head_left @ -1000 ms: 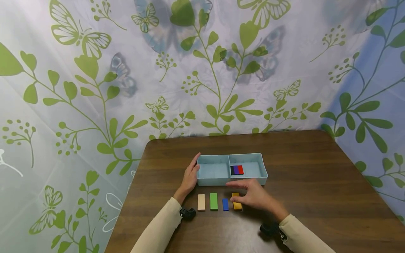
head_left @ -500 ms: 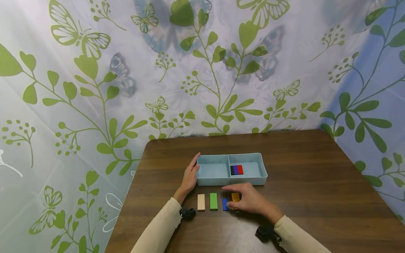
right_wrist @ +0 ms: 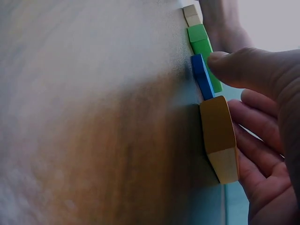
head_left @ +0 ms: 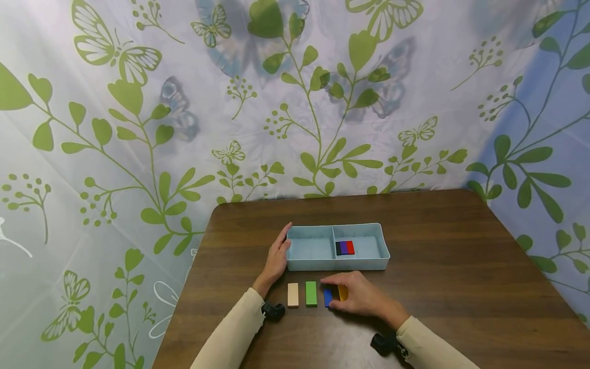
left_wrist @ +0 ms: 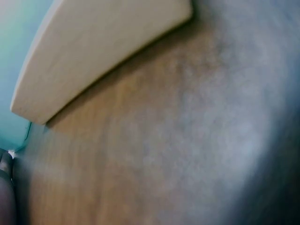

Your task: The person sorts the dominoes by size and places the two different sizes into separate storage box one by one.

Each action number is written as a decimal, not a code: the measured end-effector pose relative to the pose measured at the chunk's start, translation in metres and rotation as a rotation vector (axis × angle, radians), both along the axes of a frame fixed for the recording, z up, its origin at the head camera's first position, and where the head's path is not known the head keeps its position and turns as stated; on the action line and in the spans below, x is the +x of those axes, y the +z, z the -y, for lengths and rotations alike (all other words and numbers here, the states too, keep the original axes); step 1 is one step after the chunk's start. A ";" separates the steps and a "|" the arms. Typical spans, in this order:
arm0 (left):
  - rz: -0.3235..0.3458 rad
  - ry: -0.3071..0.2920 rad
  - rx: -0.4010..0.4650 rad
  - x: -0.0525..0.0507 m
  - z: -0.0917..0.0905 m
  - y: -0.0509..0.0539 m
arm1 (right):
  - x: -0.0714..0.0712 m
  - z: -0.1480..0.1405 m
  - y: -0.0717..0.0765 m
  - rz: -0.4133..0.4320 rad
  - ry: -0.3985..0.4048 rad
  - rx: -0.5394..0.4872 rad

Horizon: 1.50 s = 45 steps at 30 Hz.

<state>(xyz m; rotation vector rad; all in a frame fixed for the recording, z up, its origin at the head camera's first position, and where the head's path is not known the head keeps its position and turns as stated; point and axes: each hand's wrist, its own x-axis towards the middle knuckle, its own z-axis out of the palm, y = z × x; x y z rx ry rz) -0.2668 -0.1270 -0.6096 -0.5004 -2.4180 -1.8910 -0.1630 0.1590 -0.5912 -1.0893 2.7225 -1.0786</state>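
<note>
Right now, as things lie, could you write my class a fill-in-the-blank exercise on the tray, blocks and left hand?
In the head view, the left hand is at the ____ end of the light-blue two-compartment tray.
Inside it, the purple block lies directly between the red block and the ____ block.
On the wood-grained table, the green block lies directly between the beige block and the ____ block.
Missing words: left; black; blue.

place: curtained tabletop corner, room type unclear | signs: butterfly-print curtain (head_left: 295, 118), wood-grain table (head_left: 442, 246)
</note>
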 end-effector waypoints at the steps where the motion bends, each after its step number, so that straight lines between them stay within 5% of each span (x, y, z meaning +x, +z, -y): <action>1: -0.001 0.000 0.003 0.000 0.000 0.000 | 0.000 0.000 0.000 -0.015 0.003 0.004; 9: -0.003 -0.001 -0.010 -0.001 0.001 -0.001 | -0.002 0.001 -0.005 -0.107 0.024 0.020; 22: -0.009 -0.023 -0.017 -0.003 0.002 -0.001 | -0.003 0.002 -0.006 -0.103 0.041 0.019; 30: -0.078 -0.023 -0.039 -0.003 0.004 -0.005 | -0.003 0.001 -0.004 -0.088 0.056 0.040; 37: -0.041 -0.015 -0.027 -0.004 0.003 -0.003 | -0.003 0.003 -0.002 -0.078 0.079 0.052; 45: -0.102 -0.023 -0.034 -0.004 0.005 -0.009 | -0.004 0.004 -0.001 -0.039 0.063 0.048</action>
